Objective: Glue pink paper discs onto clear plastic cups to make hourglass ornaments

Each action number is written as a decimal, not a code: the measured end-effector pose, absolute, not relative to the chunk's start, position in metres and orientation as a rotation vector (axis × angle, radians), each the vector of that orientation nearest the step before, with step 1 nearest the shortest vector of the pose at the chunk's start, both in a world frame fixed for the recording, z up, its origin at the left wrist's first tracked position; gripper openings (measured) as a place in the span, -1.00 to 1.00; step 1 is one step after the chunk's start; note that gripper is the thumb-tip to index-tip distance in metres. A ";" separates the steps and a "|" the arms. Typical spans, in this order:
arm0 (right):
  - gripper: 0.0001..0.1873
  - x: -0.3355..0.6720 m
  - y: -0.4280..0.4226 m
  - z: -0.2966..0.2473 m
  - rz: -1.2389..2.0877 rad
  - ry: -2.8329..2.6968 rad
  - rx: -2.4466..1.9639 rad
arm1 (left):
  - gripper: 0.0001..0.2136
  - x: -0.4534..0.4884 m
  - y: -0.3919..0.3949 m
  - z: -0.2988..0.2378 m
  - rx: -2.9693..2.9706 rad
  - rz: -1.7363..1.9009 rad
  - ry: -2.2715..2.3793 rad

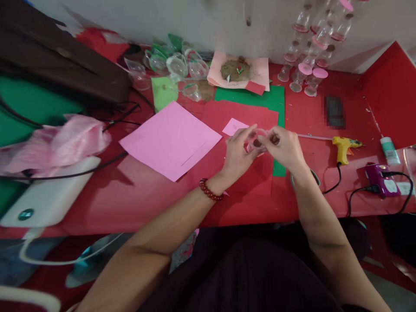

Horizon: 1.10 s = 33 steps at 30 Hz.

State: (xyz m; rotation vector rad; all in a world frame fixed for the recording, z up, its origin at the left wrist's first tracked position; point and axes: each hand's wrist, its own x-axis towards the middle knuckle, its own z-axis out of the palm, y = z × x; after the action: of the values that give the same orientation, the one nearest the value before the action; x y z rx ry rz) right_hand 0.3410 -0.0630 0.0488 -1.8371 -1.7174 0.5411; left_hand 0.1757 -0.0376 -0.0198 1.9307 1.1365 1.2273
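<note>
Above the red paper sheets [250,182], my left hand [237,151] has its fingers curled around a small clear plastic piece with a pinkish edge and a dark brown spot [257,142]. It resembles the sand timers at the back right, but my fingers cover much of it. My right hand [286,145] is closed in a pinch at the right side of the same piece. A small pink paper [232,126] lies just behind my left hand. To the left rests a large pink paper sheet [172,143].
Several clear sand timers [295,82] stand stacked at the back right. A yellow hot glue gun [342,149], a glue bottle [389,150] and a purple power adapter [383,180] lie right. Brown sand [235,70] sits on paper behind. Clear cups [177,65], a brown bag [65,56] and cables lie left.
</note>
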 end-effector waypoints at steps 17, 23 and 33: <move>-0.77 0.342 -0.058 0.039 0.248 -1.857 -1.984 | -0.61 0.174 -0.042 -0.004 1.763 1.182 1.095; -0.76 0.348 -0.058 0.043 0.341 -1.878 -1.911 | -0.61 0.172 -0.040 0.002 1.712 1.134 0.995; -0.62 0.353 -0.056 0.049 0.817 -1.620 -1.548 | -0.59 0.165 -0.037 0.009 1.639 1.095 0.825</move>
State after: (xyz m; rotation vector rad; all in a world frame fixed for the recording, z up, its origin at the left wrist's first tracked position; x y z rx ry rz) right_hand 0.3528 -0.0556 0.0490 -1.5475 -1.6196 0.8167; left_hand 0.1651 -0.0370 0.0091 1.6390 0.8248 1.0955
